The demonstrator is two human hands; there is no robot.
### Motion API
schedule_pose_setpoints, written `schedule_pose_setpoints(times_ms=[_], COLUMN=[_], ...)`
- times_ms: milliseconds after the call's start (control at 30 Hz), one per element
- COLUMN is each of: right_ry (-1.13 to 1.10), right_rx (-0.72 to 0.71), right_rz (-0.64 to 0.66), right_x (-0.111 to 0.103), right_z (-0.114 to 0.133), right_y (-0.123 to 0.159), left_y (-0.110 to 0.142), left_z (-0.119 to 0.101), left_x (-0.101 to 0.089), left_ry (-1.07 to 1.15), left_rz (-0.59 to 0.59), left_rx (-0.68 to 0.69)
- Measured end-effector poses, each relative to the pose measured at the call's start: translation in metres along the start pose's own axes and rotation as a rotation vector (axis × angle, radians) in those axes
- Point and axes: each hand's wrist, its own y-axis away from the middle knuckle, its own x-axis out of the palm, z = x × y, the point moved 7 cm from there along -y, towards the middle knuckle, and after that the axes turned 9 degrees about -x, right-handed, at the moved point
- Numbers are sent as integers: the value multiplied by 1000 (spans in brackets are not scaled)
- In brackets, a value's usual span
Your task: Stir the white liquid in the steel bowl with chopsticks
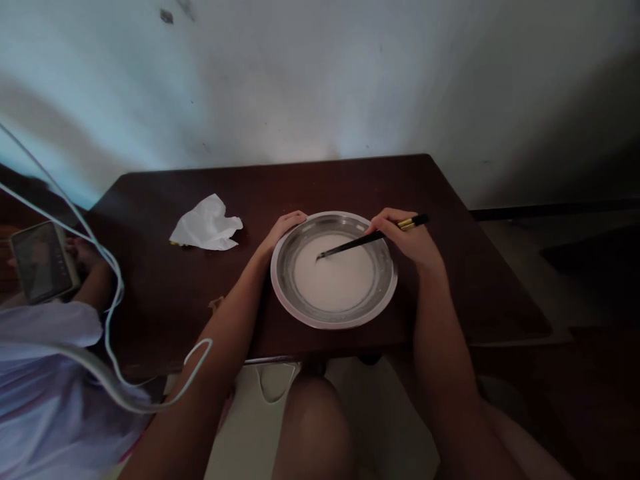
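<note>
A wide metal basin (283, 287) stands on the dark table near its front edge. Inside it is a pale, whitish liquid or batter (335, 283) with a smooth surface. My left hand (284, 230) grips the basin's upper left rim, its thumb side partly out of sight. Black chopsticks (350, 244) with gold bands are pinched between the fingers of my right hand (407, 240), above the basin's right rim. Their tips point left and dip into the pale mixture near its middle.
A crumpled white bag or paper (207, 225) lies on the table (320, 183) at the left. White cables (113, 267) cross in front of my left arm. At the far left another person's hand holds a phone (43, 260). A wall (310, 87) stands behind the table.
</note>
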Motion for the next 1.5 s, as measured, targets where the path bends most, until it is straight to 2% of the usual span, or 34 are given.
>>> schedule_pose_setpoints(times_ms=[67, 133, 267, 333, 433, 500, 533, 600, 667, 700, 800, 833, 900, 933, 1067, 1133, 1267, 1333, 1433, 1500], right_ry=[15, -43, -108, -59, 22, -25, -57, -99, -98, -70, 18, 13, -54, -78, -85, -36, -48, -88, -104, -63], right_rx=[9, 60, 82, 32, 12, 50, 75, 93, 65, 45, 22, 29, 76, 95, 74, 43, 78, 104, 76, 40], right_rz=[-167, -234, 12, 44, -100, -188, -183, -82, 52, 70, -65, -140, -185, -162, 112, 55, -175, -118, 64, 42], right_x=[-17, -26, -4, 1, -12, -22, -22, -13, 1, 4, -9, -17, -24, -23, 2, -1, -23, -20, -4, -4], right_z=[-3, -8, -6, -3, -5, -10, -11, -11, -6, -4, -4, -6, -10, -11, -4, -2, -9, -10, -6, -4], right_y=[3, 7, 5, 3, 2, 4, 5, 5, 3, 2, 1, 3, 6, 7, 5, 2, 5, 6, 5, 3], left_y=[0, 0, -2, -2, -2, -2, -3, -3, -4, -4, -4, -4, -5, -5, -4, -4, -5, -6, -8, -9], left_z=[0, 1, 3, 2, 1, 1, 1, 3, 5, 6, 5, 5, 5, 5, 7, 7, 5, 6, 9, 10], left_x=[0, 0, 0, -1, -1, 0, 1, -1, -2, -2, -1, -1, -1, 0, 0, 0, 0, -1, -1, -1], left_ry=[8, 9, -1, -5, -32, -45, -43, -27, -16, -17, -24, -20, -6, -2, -13, 4, 19, 21, 49, 64], left_rz=[8, 18, 7, -8, -5, 20, 30, 29, 20, 15, 8, 7, 10, 16, 22, 16, 2, -4, 9, 18], left_rx=[-11, -20, -21, -7, 28, 39, 36, 25, 2, -7, -14, -11, -12, -19, -40, -43, -37, -37, -55, -53])
